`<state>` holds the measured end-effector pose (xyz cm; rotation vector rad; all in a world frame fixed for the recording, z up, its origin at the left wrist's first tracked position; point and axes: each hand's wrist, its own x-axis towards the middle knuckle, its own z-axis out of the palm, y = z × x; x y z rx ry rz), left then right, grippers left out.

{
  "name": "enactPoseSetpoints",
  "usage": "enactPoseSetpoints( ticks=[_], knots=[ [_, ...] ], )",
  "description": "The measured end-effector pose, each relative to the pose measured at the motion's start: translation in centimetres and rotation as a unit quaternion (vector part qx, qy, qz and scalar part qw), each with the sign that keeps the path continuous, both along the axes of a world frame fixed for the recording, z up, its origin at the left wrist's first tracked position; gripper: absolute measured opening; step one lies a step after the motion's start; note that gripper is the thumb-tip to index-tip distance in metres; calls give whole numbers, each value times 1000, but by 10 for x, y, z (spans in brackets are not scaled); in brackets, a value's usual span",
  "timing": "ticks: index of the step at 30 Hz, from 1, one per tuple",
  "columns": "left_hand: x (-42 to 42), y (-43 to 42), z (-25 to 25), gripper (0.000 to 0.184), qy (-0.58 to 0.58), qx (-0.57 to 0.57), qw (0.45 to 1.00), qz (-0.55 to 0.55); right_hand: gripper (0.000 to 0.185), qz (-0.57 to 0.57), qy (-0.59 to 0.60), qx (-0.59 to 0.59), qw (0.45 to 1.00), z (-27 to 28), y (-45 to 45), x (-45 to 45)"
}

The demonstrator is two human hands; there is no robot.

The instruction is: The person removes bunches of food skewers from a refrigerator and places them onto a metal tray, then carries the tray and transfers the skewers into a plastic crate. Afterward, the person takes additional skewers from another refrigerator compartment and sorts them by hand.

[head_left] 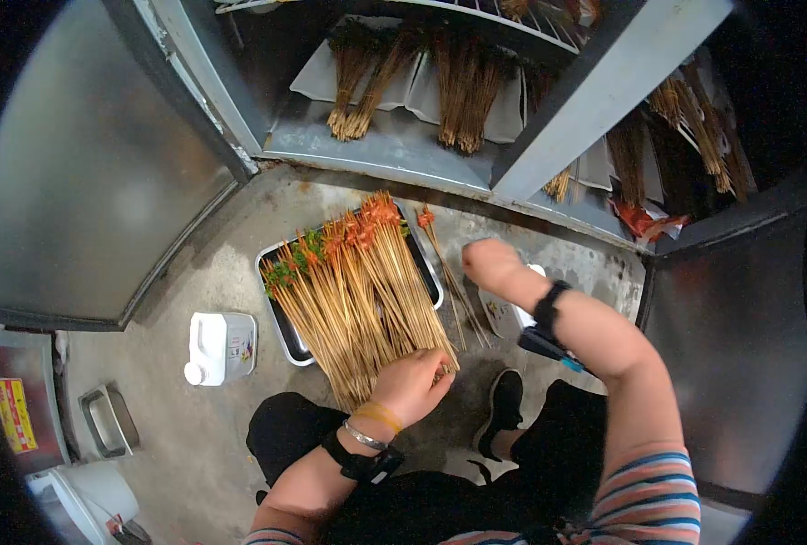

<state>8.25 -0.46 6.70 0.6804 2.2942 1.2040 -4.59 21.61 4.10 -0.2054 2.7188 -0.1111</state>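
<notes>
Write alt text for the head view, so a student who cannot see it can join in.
A person's left hand is at the stick ends of many skewers fanned across a tray on the floor; the right hand is beside the tray, near a few loose skewers. Beyond, an open cabinet holds bundled skewers.

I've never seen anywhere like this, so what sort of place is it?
Probably a storage or prep area for a skewer eatery: a tray of food skewers sits on the floor, and an open cabinet, perhaps a fridge, holds skewer bundles.
</notes>
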Motion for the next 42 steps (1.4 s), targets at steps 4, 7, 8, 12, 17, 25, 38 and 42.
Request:
enactPoseSetpoints(
  ticks=[4,7,8,12,17,25,38,42],
  knots=[
    [3,-10,4,21,7,-33,999,14,20,-24,-59,33,997,-62,-8,-29],
    [11,-25,6,21,23,-30,997,60,21,-146,-80,4,986,-107,-4,-31],
    [12,-30,8,21,26,-31,997,72,21,-135,-77,4,988,-119,-5,-30],
    [21,-41,8,21,47,-69,989,123,21,-222,-24,-19,975,-168,-6,-25],
    [23,-44,15,22,44,-102,985,134,18,-263,-33,-31,964,-184,-18,-31],
    [19,-29,11,24,48,-65,993,83,32,-177,7,-43,983,-154,5,-22],
    [4,3,4,21,11,26,999,15,25,-51,-24,-308,950,-62,-95,52],
    [0,-1,-1,20,-14,40,998,36,28,-10,37,-315,948,-57,-98,42]
  ],
)
